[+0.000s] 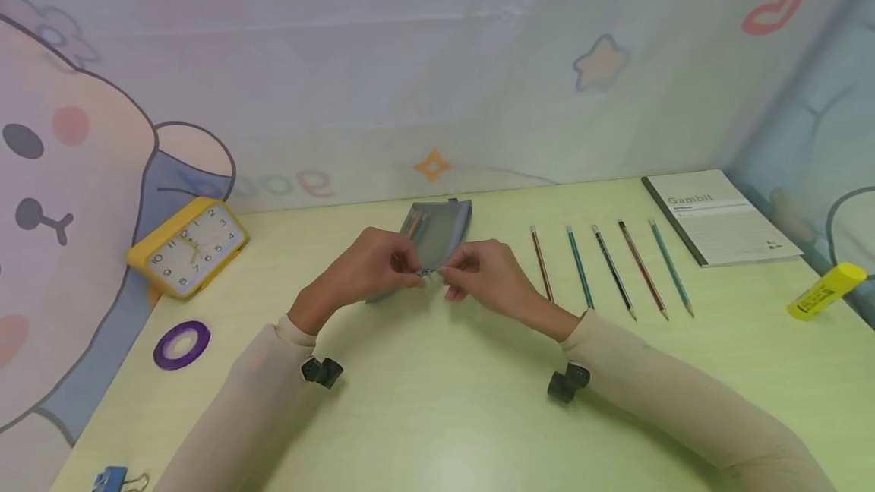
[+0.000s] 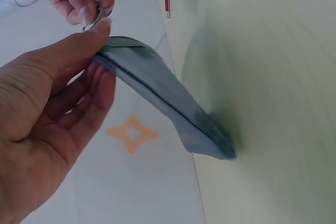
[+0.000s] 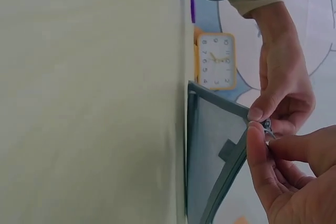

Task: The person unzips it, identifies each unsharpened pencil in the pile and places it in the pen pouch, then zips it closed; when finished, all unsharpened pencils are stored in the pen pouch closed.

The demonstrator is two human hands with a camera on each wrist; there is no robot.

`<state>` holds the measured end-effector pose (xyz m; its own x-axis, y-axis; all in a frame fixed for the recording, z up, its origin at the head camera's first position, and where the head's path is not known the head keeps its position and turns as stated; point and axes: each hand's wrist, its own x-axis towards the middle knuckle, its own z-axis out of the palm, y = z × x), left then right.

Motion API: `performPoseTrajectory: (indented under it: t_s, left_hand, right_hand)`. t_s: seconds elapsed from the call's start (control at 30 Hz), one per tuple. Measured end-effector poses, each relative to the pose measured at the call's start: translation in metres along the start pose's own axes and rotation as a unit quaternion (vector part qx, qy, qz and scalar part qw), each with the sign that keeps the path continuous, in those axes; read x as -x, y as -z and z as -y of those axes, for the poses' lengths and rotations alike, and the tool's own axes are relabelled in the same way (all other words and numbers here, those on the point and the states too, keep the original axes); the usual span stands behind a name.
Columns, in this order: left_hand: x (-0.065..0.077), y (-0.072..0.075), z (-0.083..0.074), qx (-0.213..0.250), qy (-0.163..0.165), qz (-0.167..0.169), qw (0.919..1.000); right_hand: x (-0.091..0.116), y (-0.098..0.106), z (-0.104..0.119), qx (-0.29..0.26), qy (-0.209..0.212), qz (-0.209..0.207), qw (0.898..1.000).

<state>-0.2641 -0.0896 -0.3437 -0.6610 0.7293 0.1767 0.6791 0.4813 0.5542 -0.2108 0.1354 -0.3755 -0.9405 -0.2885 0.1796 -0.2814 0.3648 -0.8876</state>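
A grey see-through zip pouch (image 1: 444,228) is lifted at its near edge, its far end low by the table. Pencil-like sticks (image 1: 415,225) show through its left side. My left hand (image 1: 369,270) pinches the pouch's near corner between thumb and fingers. Close beside it, my right hand (image 1: 494,277) pinches the small metal zipper pull (image 3: 268,126) at that corner. In the left wrist view the pouch (image 2: 152,85) slopes from the left fingertips toward the table. The fingers partly hide the zipper end.
Several pencils (image 1: 608,268) lie in a row right of the pouch. Farther right are a notebook (image 1: 731,226) and a yellow highlighter or glue stick (image 1: 823,293). On the left are a yellow clock (image 1: 198,245), a purple tape roll (image 1: 162,351) and a blue binder clip (image 1: 109,479).
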Motion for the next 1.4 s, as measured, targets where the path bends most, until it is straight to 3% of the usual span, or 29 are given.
performPoseTrajectory:
  t_s: [0.23,0.4,0.63,0.8,1.1,1.23,1.4]
  left_hand:
    - [-0.004,-0.003,0.003,-0.026,-0.058,-0.071,0.9954]
    - [-0.009,-0.005,0.003,-0.05,-0.083,-0.089,0.9913]
    - [-0.011,-0.007,0.002,-0.078,-0.09,-0.106,0.9871]
    - [-0.006,-0.004,0.005,-0.063,-0.098,-0.126,0.9852]
    - [0.009,0.014,0.032,-0.062,-0.084,-0.155,0.9823]
    - [0.016,0.019,0.041,-0.072,-0.063,-0.143,0.9851]
    - [0.015,0.019,0.043,-0.088,-0.018,-0.075,0.9931]
  right_hand:
    - [-0.015,0.013,-0.001,0.025,0.025,-0.001,0.999]
    - [-0.024,0.023,-0.003,0.058,0.032,0.017,0.998]
    - [-0.034,0.032,-0.004,0.057,0.013,0.044,0.997]
    - [-0.041,0.05,-0.022,0.088,-0.003,0.01,0.996]
    - [-0.037,0.111,-0.06,0.157,-0.082,-0.053,0.983]
    - [-0.03,0.121,-0.059,0.177,-0.094,-0.065,0.978]
    - [-0.015,0.117,-0.043,0.202,-0.115,-0.033,0.972]
